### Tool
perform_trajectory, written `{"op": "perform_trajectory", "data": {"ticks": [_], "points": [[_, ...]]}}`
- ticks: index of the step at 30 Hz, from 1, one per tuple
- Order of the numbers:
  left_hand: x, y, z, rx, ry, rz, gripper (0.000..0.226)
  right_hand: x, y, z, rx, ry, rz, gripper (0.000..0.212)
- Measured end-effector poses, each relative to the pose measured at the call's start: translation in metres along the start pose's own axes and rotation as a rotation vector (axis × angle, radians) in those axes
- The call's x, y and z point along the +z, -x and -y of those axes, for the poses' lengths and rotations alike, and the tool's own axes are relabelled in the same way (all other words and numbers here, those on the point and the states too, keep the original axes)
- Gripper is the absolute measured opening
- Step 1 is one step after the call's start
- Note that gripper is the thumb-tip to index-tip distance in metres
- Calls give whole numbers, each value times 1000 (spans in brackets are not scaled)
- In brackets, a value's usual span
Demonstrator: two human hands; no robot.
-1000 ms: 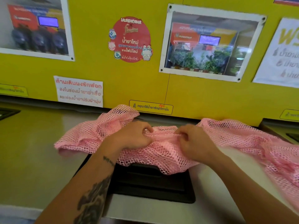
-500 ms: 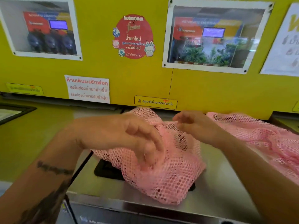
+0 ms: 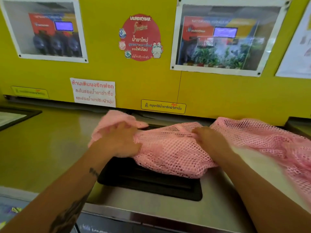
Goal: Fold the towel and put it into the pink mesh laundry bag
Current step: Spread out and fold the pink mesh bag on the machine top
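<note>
Both hands, left hand (image 3: pixel 117 140) and right hand (image 3: pixel 208 138), fingers curled and pinching the pink mesh laundry bag (image 3: pixel 171 153), gather limp, light netting likely best gripped at its edge.

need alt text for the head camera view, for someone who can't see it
Two bare hands, the left hand and the right hand, press on a pink mesh laundry bag spread across a steel counter. The bag partly covers a black recessed panel, and posters and stickers hang on the yellow wall behind.
</note>
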State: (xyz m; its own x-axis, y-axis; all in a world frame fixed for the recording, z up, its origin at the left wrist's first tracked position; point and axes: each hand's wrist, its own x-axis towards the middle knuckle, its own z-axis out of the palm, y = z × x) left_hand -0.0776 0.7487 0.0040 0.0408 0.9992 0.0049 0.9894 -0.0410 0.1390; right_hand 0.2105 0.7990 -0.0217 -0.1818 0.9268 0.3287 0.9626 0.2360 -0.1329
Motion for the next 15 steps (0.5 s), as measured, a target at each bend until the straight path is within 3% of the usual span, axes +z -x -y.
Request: {"op": "perform_trajectory", "data": {"ticks": [2, 5, 6, 8, 9, 11, 13, 15], "points": [[-2, 0, 3, -37, 32, -217, 66, 2, -3, -7, 41, 24, -99, 34], [-6, 7, 2, -237, -1, -236, 60, -4, 3, 3, -69, -325, -215, 32], [-6, 10, 2, -219, -13, -265, 53, -7, 7, 9, -74, -487, -191, 31], [-3, 13, 1, 8, 45, -385, 42, -15, 15, 22, -67, -721, -46, 34], [-3, 15, -1, 150, 112, -384, 42, -16, 17, 27, -95, -740, 22, 35], [-5, 24, -12, 322, 195, -222, 52, -15, 20, 30, -171, -635, 80, 30], [-5, 30, -22, 302, 146, -36, 63, -14, 19, 26, -196, -469, 108, 29], [-6, 33, -28, 275, 82, -26, 60, -18, 18, 24, -212, -288, 132, 23]]}}
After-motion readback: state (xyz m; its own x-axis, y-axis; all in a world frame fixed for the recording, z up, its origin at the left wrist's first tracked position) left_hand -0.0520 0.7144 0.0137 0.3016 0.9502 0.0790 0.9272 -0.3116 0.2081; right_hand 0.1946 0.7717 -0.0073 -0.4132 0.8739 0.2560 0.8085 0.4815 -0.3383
